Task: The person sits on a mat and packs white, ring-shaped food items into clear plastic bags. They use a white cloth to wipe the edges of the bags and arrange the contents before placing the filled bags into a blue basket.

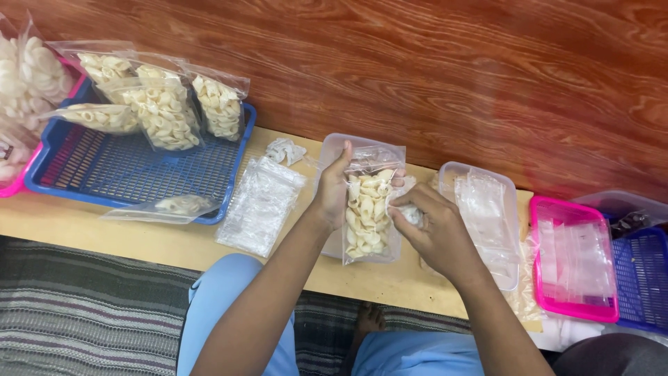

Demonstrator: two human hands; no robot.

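Low wooden table (209, 244) — left hand (332, 189) pinches the clear cracker bag (369, 209) upright; right hand (431, 226) closes around a small white packet (410, 214) beside it — blue tray (132, 167) far left.

two hands (332, 186), two blue trays (132, 167), two pink trays (574, 257)

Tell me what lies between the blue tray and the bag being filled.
In the head view, a stack of empty clear bags lies on the bench between the blue tray and the held bag.

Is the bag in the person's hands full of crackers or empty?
Nearly full. Pale crackers fill the clear bag from the bottom to near the top, where the left hand pinches it. The right hand touches its side.
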